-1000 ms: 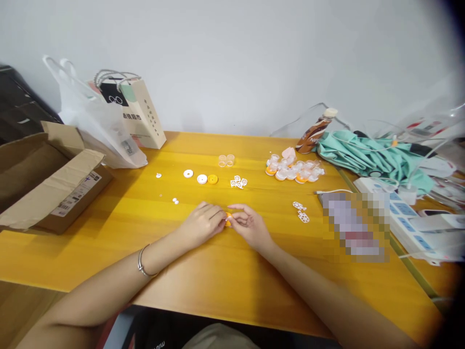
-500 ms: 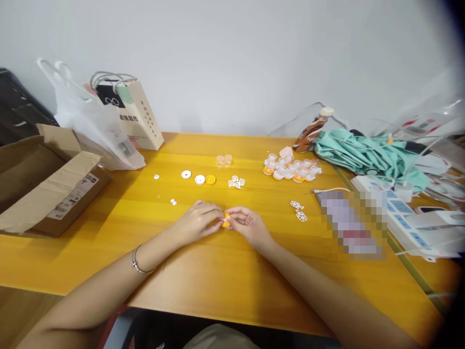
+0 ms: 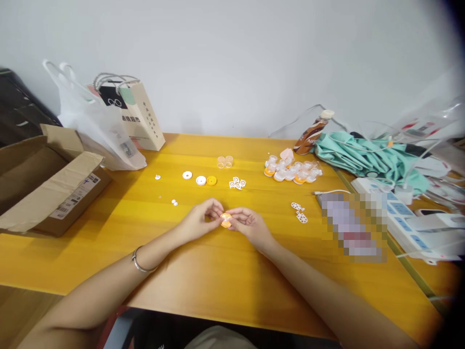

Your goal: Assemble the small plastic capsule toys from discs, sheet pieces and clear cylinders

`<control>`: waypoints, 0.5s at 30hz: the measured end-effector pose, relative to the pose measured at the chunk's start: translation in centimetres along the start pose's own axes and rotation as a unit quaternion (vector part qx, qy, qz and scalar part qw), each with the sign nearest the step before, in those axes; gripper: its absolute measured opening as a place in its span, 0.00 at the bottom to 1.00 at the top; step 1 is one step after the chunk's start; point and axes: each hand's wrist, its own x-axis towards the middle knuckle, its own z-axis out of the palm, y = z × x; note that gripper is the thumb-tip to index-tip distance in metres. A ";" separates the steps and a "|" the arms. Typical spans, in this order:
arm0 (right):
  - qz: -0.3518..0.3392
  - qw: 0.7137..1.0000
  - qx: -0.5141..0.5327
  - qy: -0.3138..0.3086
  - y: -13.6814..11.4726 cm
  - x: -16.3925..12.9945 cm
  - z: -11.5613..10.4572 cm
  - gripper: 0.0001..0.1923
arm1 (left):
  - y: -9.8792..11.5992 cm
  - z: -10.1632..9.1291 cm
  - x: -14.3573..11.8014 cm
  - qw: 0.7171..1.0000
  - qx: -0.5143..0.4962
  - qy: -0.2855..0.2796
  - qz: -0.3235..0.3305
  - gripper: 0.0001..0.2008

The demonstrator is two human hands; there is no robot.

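Yellow table [image 3: 218,281] | both hands (mid-table) pinch orange disc [image 3: 225,219] | near edge bare

Left hand [image 3: 199,222] and right hand [image 3: 249,225] pinch a small orange piece [image 3: 225,220] above the yellow table [image 3: 218,281].

Small round orange piece [image 3: 225,220] with whitish top, pinched between your fingertips, just above yellow tabletop, near table middle. Lies roughly flat, disc-like; fingers cover its sides. Finer detail too small to tell from your head view.
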 end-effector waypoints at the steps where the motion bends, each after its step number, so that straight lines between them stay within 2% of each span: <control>1: -0.005 1.000 -0.006 -0.009 0.0 0.0 -0.1 0.13 | -0.2 0.0 0.1 0.999 -0.043 0.002 -0.025 0.08; 5: -0.039 0.998 -0.021 -0.054 0.0 0.1 -0.2 0.21 | -0.3 -0.2 0.3 0.984 -0.144 0.005 -0.104 0.11; 9: -0.051 0.998 -0.025 -0.034 0.1 0.2 -0.3 0.19 | 0.2 -0.2 0.4 0.984 -0.141 0.006 -0.107 0.12; 11: -0.043 0.999 -0.027 -0.017 0.1 0.3 -0.3 0.18 | 0.2 -0.6 0.5 0.993 -0.079 0.016 -0.086 0.11; 13: -0.038 0.999 -0.028 -0.003 0.2 0.4 -0.4 0.19 | -0.2 -1.5 0.9 0.996 0.040 0.060 -0.057 0.09; 15: -0.033 0.999 -0.032 0.005 0.3 0.5 -0.5 0.19 | -0.9 -2.8 1.5 0.976 0.181 0.120 -0.022 0.08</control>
